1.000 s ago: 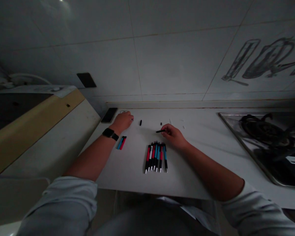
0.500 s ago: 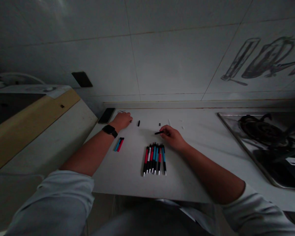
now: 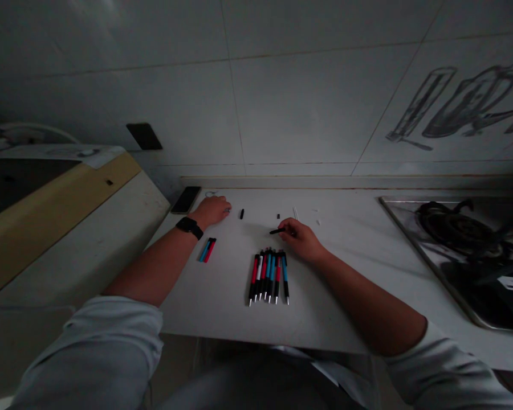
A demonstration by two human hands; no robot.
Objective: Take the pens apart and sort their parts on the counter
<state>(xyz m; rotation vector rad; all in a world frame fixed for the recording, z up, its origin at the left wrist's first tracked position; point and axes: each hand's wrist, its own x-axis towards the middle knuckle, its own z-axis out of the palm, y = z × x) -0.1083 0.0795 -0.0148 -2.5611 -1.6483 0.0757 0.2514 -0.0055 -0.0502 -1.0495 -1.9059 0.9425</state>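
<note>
I see my right hand (image 3: 304, 239) pinching a short black pen piece (image 3: 277, 231) between thumb and fingertips, its free end pointing left just above the white countertop (image 3: 346, 285). Just below that grip lies a row of red, blue and white click pens (image 3: 268, 276). My left hand (image 3: 214, 209) rests knuckles up, fingers curled; I cannot tell whether it holds anything. A small black cap (image 3: 241, 214) lies just right of it, a phone (image 3: 186, 200) left, and two loose barrels (image 3: 207, 249) nearer me.
</note>
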